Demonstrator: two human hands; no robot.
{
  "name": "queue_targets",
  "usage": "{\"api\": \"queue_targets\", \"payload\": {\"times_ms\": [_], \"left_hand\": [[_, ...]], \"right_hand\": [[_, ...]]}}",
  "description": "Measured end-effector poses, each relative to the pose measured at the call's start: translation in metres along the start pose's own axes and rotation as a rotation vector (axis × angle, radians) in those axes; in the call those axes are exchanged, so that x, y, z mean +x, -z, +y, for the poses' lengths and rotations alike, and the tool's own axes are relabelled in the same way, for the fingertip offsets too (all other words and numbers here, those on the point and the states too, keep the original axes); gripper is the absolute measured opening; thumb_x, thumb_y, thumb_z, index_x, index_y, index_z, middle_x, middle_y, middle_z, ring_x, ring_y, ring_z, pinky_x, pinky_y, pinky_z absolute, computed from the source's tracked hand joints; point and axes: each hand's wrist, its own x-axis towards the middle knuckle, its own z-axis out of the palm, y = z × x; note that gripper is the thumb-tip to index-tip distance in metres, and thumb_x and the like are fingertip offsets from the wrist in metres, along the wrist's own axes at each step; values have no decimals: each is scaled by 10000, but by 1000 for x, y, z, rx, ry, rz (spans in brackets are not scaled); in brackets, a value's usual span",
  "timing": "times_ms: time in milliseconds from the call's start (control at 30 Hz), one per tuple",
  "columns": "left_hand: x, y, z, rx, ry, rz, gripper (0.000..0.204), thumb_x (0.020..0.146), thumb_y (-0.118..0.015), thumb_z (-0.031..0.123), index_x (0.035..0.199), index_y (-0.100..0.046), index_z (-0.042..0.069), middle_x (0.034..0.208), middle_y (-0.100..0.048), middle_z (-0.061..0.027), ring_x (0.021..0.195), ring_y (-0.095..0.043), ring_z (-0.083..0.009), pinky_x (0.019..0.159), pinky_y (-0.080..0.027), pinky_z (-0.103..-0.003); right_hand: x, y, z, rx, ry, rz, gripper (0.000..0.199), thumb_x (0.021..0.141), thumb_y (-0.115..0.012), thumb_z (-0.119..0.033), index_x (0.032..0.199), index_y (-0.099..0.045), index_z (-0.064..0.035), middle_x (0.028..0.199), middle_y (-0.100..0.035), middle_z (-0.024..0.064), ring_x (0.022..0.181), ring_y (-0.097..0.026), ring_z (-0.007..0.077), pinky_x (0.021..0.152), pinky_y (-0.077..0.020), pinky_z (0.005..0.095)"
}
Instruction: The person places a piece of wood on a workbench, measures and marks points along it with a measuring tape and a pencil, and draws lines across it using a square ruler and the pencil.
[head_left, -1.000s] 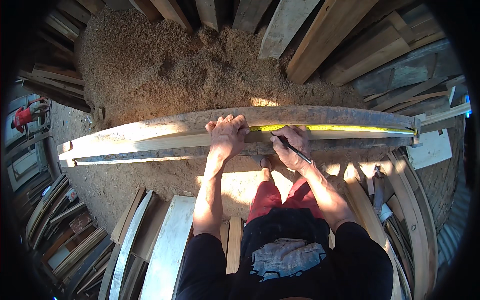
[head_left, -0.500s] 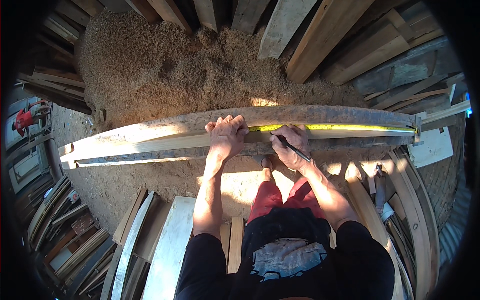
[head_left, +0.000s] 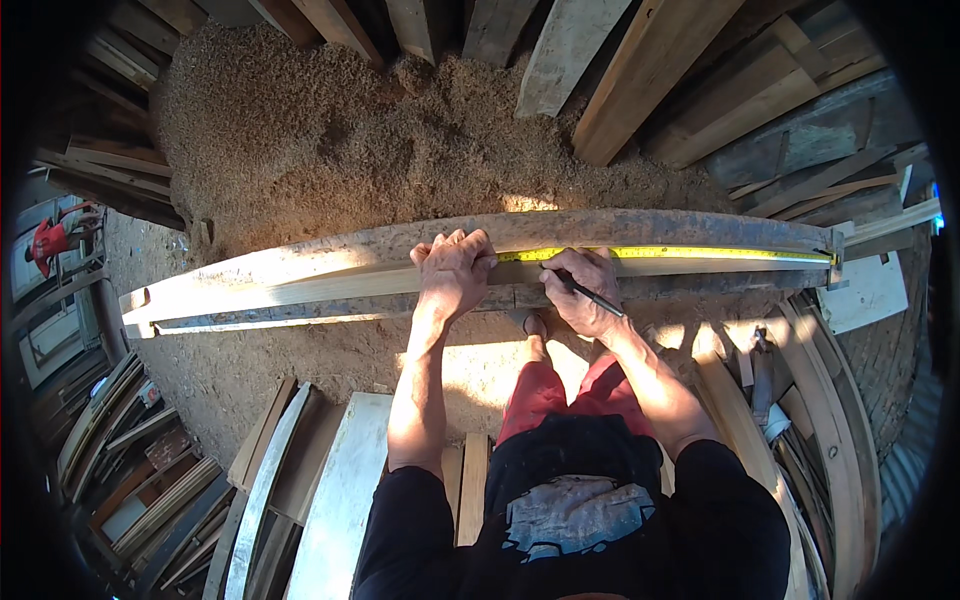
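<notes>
As the left hand (head_left: 455, 275) curls tightly on the yellow tape (head_left: 700, 254), the right hand (head_left: 586, 290) pinches a slanting dark pen (head_left: 602, 302).

From the wearer's head, a fisheye camera looks steeply down, near enough that the left hand (head_left: 453, 275) and right hand (head_left: 585, 292) sit mid-frame and the dark shirt (head_left: 575, 510) fills the bottom centre.

Nothing legible; the yellow measuring tape (head_left: 690, 253) bears markings too small to read.
</notes>
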Motion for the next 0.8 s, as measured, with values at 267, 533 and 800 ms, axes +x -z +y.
{"api": "queue_targets", "payload": {"times_ms": [267, 533, 800], "left_hand": [[1, 0, 0, 14, -5, -10, 71, 896, -729, 163, 953, -688, 173, 907, -656, -13, 981, -606, -265, 960, -326, -487], [1, -3, -3, 18, -13, -5, 71, 894, -733, 170, 949, -691, 182, 915, -663, -2, 986, -609, -261, 953, -324, -479], [1, -3, -4, -1, -31, 14, 66, 899, -731, 202, 930, -674, 192, 912, -632, -24, 965, -601, -265, 958, -332, -494]], "right_hand": [[1, 1, 2, 6, 32, -2, 90, 868, -742, -152, 903, -659, -137, 765, -659, 43, 689, -608, 275, 855, -426, 410], [-5, 13, 1, 229, -116, 29, 115, 912, -723, -153, 980, -688, -67, 819, -707, 91, 780, -680, 293, 869, -487, 424], [-6, 53, 9, -14, -2, 158, 270, 1010, -638, -153, 1240, -703, -29, 964, -779, 109, 816, -690, 286, 771, -554, 401]]}}
